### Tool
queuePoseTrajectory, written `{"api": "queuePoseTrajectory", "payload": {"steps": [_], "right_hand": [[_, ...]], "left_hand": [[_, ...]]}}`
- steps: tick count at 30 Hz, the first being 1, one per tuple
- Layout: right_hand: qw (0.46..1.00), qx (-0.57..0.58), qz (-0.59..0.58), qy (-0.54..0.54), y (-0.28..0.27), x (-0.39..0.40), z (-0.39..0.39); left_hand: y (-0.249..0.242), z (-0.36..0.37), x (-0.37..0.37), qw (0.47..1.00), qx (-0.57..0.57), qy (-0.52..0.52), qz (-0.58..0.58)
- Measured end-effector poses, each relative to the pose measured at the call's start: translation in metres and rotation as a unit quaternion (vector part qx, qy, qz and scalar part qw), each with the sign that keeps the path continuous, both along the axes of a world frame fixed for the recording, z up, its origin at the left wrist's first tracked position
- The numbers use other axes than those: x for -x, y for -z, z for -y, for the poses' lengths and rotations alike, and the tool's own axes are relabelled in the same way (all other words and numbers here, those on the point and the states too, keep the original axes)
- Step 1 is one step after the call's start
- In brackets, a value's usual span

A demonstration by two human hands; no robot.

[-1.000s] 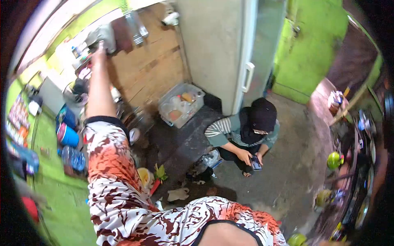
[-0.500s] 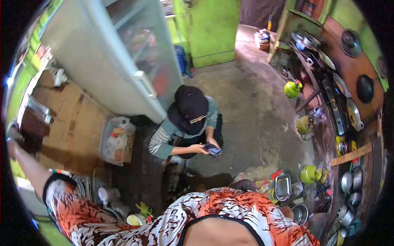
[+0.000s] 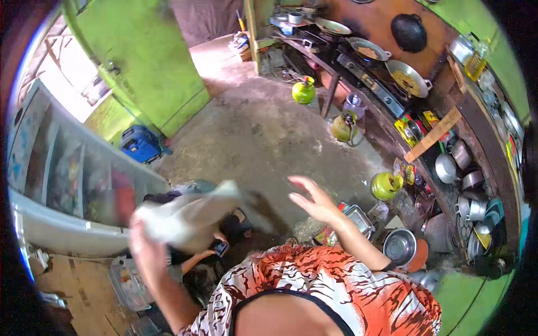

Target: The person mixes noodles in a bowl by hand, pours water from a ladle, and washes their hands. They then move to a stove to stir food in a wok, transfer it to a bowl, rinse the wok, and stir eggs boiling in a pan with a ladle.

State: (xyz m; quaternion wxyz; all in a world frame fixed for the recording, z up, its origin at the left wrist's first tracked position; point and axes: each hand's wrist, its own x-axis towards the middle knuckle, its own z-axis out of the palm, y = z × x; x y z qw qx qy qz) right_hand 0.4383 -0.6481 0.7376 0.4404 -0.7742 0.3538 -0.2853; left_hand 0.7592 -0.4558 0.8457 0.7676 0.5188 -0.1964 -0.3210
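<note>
Cloth [image 3: 185,221] grasped in left hand [image 3: 148,249] | right hand [image 3: 320,206] released, spread | green gas cylinder [image 3: 386,186] near right edge of floor [image 3: 241,131]

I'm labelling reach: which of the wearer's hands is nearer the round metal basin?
Right. The empty right hand is up and left of the round metal basin in the view; the left hand is much farther left, holding a blurred pale cloth.

No text, brand, number or sign could be read. Just below the near end of the stove [image 3: 371,85], a yellow-and-red packet [image 3: 401,127] bore coloured print — too small to decipher. Farther below the stove, a multicoloured wrapper [image 3: 408,173] was inspected — its markings were likewise illegible.
</note>
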Motion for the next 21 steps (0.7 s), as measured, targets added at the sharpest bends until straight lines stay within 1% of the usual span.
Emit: {"api": "queuePoseTrajectory", "payload": {"steps": [1, 2, 3, 4, 5, 6, 7, 8, 9, 10, 11, 12, 13, 14, 16, 17, 18, 19, 20, 21], "right_hand": [[0.995, 0.078, 0.050, -0.034, -0.035, -0.010, 0.007], [0.981, 0.155, 0.099, -0.068, -0.060, -0.016, 0.008], [0.982, 0.152, 0.063, -0.090, -0.078, -0.018, 0.017], [0.982, 0.149, 0.027, -0.111, -0.087, -0.021, 0.026], [0.981, 0.181, 0.001, -0.068, -0.076, -0.024, 0.038], [0.981, 0.183, 0.002, -0.057, -0.065, -0.017, 0.056], [0.991, 0.105, -0.041, -0.065, -0.055, -0.009, 0.074], [0.993, 0.025, -0.084, -0.074, -0.047, -0.002, 0.091], [0.997, -0.002, -0.031, -0.075, -0.041, 0.002, 0.101], [0.997, -0.003, -0.032, -0.069, -0.037, 0.008, 0.120], [0.998, -0.038, 0.019, -0.035, -0.031, 0.013, 0.138], [0.995, -0.070, 0.070, -0.001, -0.023, 0.014, 0.157], [0.993, -0.095, 0.069, 0.013, -0.005, 0.016, 0.182], [0.993, -0.093, 0.071, 0.023, 0.000, 0.018, 0.200], [0.981, -0.155, 0.016, 0.116, -0.001, 0.021, 0.241], [0.980, -0.127, 0.001, 0.151, 0.002, 0.017, 0.257], [0.978, -0.127, -0.002, 0.165, 0.004, 0.013, 0.273], [0.988, -0.131, 0.013, 0.086, 0.005, 0.006, 0.285], [0.990, -0.134, 0.032, 0.010, 0.001, 0.002, 0.298], [0.997, -0.065, -0.026, -0.040, -0.007, 0.007, 0.315]], "left_hand": [[0.017, 0.042, 0.026, 0.996, -0.059, 0.033, 0.055], [0.043, 0.071, 0.038, 0.992, -0.073, 0.089, 0.041], [0.051, 0.105, 0.057, 0.985, -0.100, 0.121, 0.066], [0.045, 0.132, 0.075, 0.979, -0.124, 0.142, 0.080], [0.041, 0.156, 0.088, 0.980, -0.097, 0.171, 0.029], [0.038, 0.180, 0.096, 0.978, -0.069, 0.197, -0.023], [0.036, 0.201, 0.098, 0.976, -0.069, 0.206, -0.019], [0.037, 0.222, 0.099, 0.967, -0.082, 0.237, 0.031], [0.039, 0.237, 0.096, 0.956, -0.092, 0.267, 0.079], [0.042, 0.263, 0.099, 0.954, -0.092, 0.273, 0.079], [0.049, 0.288, 0.100, 0.929, -0.194, 0.268, 0.167], [0.062, 0.315, 0.096, 0.885, -0.291, 0.258, 0.254], [0.113, 0.342, 0.084, 0.901, -0.148, 0.221, 0.343], [0.116, 0.358, 0.084, 0.898, -0.144, 0.229, 0.346], [0.110, 0.405, 0.097, 0.841, -0.260, 0.286, 0.380], [0.110, 0.432, 0.103, 0.837, -0.251, 0.296, 0.384], [0.113, 0.454, 0.113, 0.851, -0.252, 0.451, 0.092], [0.117, 0.472, 0.126, 0.768, -0.236, 0.556, -0.213], [0.117, 0.489, 0.145, 0.753, -0.149, 0.557, -0.316], [0.119, 0.507, 0.148, 0.799, -0.179, 0.544, -0.186]]}}
